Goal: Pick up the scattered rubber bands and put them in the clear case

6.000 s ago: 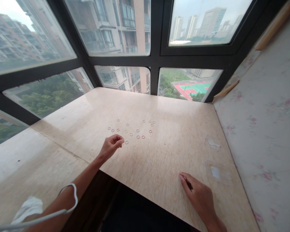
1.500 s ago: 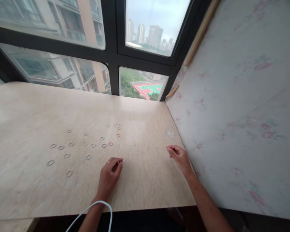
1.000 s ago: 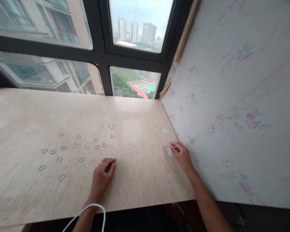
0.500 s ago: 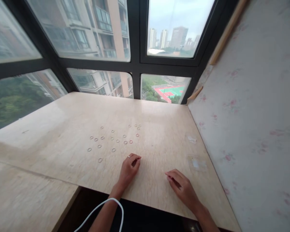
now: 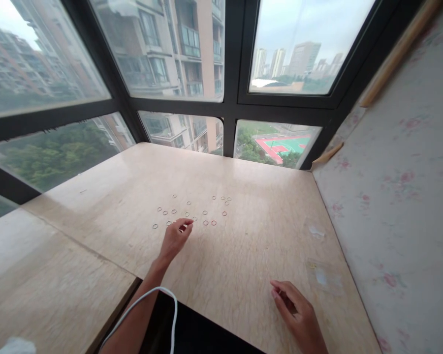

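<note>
Several small thin rings lie scattered on the pale marble-patterned surface [image 5: 236,255]; most look dark or grey, such as the ring at the left [image 5: 155,226], and two are red, one being the ring at the right [image 5: 224,214]. My left hand [image 5: 176,237] is over the near side of the rings, its thumb and fingertips pinched together beside a greenish ring [image 5: 194,219]. Whatever the pinch holds is too small to make out. My right hand [image 5: 293,305] rests near the front right, thumb and index finger close together, with nothing discernible between them.
Two clear plastic bags, an upper one [image 5: 316,232] and a lower one [image 5: 323,278], lie by the floral wall [image 5: 402,196] at the right. A white cable [image 5: 143,296] crosses my left forearm. Windows border the far side.
My left hand has moved left and forward to the rings. My right hand sits lower and further right in view. The camera view has shifted left.
</note>
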Demonstrator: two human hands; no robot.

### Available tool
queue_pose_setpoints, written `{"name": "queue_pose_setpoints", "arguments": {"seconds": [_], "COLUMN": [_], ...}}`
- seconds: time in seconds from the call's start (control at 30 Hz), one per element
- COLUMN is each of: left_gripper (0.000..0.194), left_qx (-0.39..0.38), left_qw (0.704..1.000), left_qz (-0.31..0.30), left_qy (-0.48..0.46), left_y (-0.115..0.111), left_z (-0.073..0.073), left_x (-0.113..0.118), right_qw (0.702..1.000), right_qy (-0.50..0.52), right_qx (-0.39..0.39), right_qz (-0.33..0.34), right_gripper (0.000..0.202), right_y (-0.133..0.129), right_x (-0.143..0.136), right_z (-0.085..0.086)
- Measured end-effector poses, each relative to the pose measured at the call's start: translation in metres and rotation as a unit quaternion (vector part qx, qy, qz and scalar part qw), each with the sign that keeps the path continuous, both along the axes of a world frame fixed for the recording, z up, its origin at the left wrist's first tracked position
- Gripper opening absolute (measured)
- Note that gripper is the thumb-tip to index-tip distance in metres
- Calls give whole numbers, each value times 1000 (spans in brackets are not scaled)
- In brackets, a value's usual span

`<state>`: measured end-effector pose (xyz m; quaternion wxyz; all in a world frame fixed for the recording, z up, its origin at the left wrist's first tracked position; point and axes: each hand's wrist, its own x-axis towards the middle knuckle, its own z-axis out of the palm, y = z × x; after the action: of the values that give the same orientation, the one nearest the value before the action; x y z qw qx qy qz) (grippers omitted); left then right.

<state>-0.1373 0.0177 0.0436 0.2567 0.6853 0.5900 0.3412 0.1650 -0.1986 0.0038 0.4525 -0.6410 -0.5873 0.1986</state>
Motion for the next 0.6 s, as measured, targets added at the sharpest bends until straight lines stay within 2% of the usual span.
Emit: {"name": "queue_pose_setpoints", "arguments": {"seconds": [0.2, 0.43, 0.6], "left_gripper": [27, 34, 34], "left_qx": [-5, -24, -37], "left_qw": [992, 969, 960], "left_qz": [56, 22, 28], "left_qy": [110, 244, 277], "left_y": [25, 54, 68], "left_z": [12, 16, 15], "left_x": [-48, -89, -105], "right_qw": [999, 1000, 999], "right_qy": [-28, -12, -20], "right_qx": [16, -1, 6], "right_qz": [13, 19, 26], "right_gripper": [23, 25, 23], "right_y": [-1, -1, 1], "right_x": [1, 8, 11], "right_z": [-8, -12, -14]}}
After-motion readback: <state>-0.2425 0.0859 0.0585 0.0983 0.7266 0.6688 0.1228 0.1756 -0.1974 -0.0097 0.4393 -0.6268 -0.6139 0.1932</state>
